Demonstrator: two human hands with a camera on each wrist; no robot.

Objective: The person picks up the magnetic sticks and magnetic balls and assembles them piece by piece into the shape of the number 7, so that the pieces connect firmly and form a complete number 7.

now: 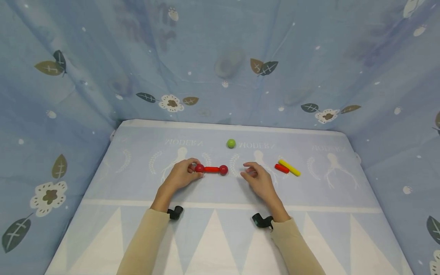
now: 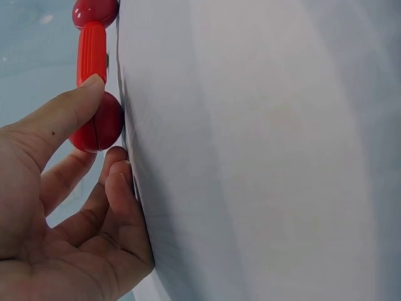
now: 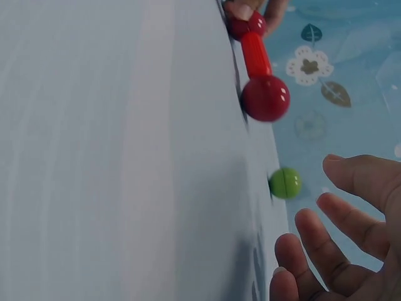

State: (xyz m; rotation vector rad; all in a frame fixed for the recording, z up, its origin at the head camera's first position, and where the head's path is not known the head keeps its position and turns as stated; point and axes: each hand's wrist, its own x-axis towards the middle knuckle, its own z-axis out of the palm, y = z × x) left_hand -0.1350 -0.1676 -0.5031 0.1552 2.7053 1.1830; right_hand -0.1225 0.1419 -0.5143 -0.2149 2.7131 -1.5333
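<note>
A small dumbbell shape, a red ridged rod (image 1: 211, 169) with a dark red ball (image 1: 223, 170) at each end, lies across the middle of the table. My left hand (image 1: 183, 172) pinches its left ball (image 2: 98, 125) between thumb and fingers, the thumb tip reaching onto the rod's end in the left wrist view. To the right of the dumbbell, my right hand (image 1: 258, 179) hovers with its fingers spread and loosely bent, holding nothing. Beyond the hands sits a green ball (image 1: 231, 143), which also shows past the right fingers in the right wrist view.
Right of the right hand lie a short red rod (image 1: 282, 168) and a longer yellow rod (image 1: 289, 167), side by side. The table (image 1: 103, 183) has a patterned cloth, and blue printed curtains (image 1: 220, 76) rise around its back and sides.
</note>
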